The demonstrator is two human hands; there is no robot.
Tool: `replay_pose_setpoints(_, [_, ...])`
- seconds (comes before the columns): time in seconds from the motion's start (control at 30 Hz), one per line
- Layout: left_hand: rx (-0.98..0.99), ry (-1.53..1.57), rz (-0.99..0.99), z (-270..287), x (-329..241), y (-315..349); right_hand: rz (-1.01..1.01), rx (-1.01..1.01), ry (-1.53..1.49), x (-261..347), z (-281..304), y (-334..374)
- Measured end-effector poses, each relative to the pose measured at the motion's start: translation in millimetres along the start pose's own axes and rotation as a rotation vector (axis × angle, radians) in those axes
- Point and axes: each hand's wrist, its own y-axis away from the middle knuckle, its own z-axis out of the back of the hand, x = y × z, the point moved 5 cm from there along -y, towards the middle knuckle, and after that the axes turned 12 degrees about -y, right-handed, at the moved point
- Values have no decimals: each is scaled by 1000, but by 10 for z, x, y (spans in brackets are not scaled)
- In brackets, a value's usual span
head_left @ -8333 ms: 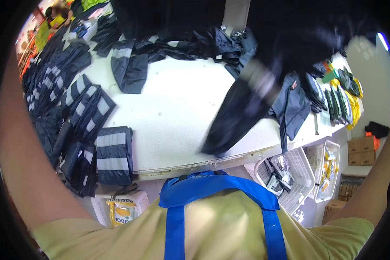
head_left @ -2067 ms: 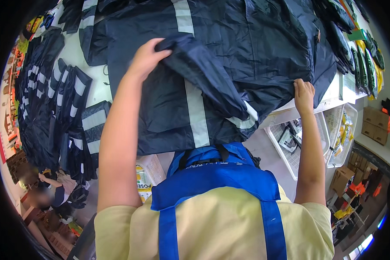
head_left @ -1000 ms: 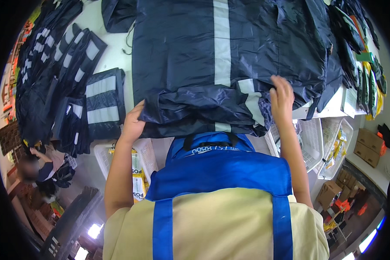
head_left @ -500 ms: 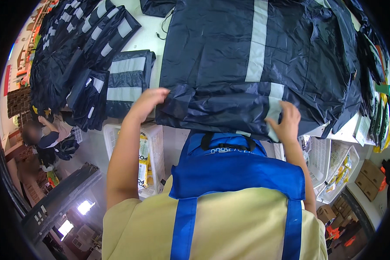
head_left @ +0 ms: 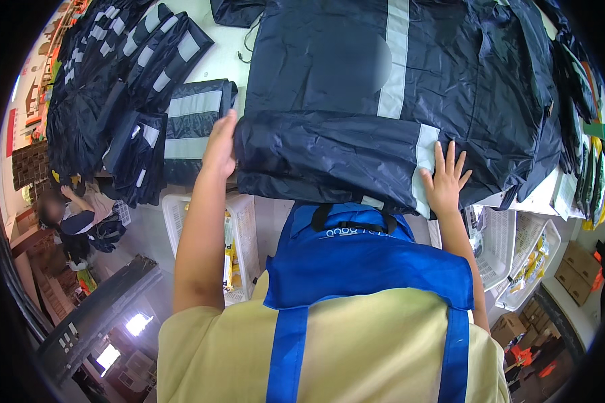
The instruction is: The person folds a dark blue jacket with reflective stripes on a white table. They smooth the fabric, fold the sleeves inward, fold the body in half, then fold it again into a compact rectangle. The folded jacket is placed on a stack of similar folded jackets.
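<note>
across the near side of the white worktable (head_left: 232,50), a navy jacket (head_left: 309,74) lies spread out, crossed by a pale grey reflective stripe (head_left: 395,60). its sleeve (head_left: 323,148) lies along the edge nearest the person, over the jacket body. the right hand (head_left: 445,180) is open, palm down with fingers splayed, pressing the sleeve's grey band (head_left: 424,158) and the cloth beside it. the left hand (head_left: 220,144) stands edge-on at the sleeve's left end, fingers extended; whether it pinches any fabric, i cannot tell. just beyond it sits a folded navy garment (head_left: 193,127) with two grey bands.
</note>
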Motion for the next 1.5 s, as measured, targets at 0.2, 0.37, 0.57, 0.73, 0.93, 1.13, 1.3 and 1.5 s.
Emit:
replay_pose_setpoints(0.2, [37, -530, -410, 31, 165, 362, -49, -94, 100, -23, 44, -92])
replay_pose_setpoints(0.37, [-102, -1335, -513, 115, 644, 235, -31, -65, 86, 14, 39, -149])
replay_pose_setpoints(0.57, [-122, -1262, -1432, -100, 94, 880, 327, -91, -370, 50, 501, 136])
replay_pose_setpoints(0.73, [397, -1645, -1101, -37, 650, 714, 477, 245, -69, -170, 377, 723])
replay_pose_setpoints(0.93, [388, -1551, -1071, 122, 579, 615, 531, -15, -96, -136, 354, 478])
replay_pose_setpoints(1.13, [429, -1143, -419, 295, -262, 439, 116, 417, -259, -342, 1008, 73])
replay_pose_setpoints(1.3, [392, -312, -227, -87, -775, -326, 94, 256, -319, -173, 1443, -1189])
replay_pose_setpoints(1.5, [271, -423, -45, -389, -411, -1294, 3, 223, -114, -113, 841, -1803])
